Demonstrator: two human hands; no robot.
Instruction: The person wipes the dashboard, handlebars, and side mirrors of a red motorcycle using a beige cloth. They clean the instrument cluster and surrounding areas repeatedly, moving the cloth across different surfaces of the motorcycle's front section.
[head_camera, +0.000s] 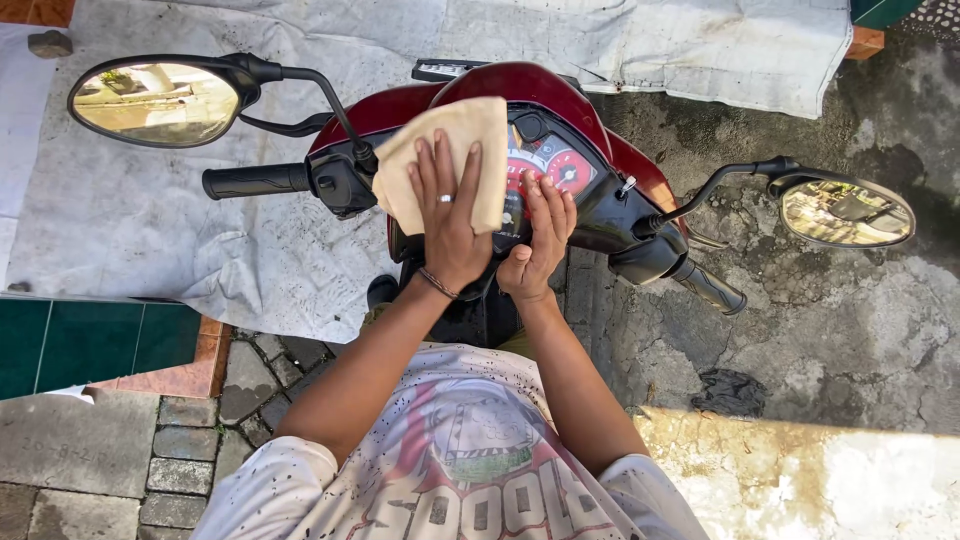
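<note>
Head view looks down past a speckled white shirt (470, 480) to two bare forearms. Left hand (448, 215), fingers spread and flat, presses a soft tan cloth (445, 150) onto the glossy dashboard (555, 165) of a dark red scooter (520, 90). Right hand (540, 235) lies beside it, fingers together, edge against the round dials. Beyond them, ribbed black grips (255, 181) and two oval mirrors (155, 100) stick out over a wrinkled grey tarp (150, 220) on cracked concrete.

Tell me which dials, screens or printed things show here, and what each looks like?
Instrument panel: centre of the red scooter's handlebar, round red-and-white dials in black housing, partly under a tan cloth pressed by the left hand.
Shirt print: bottom centre, white shirt, large red-outlined lettering around a green-and-grey picture.
</note>
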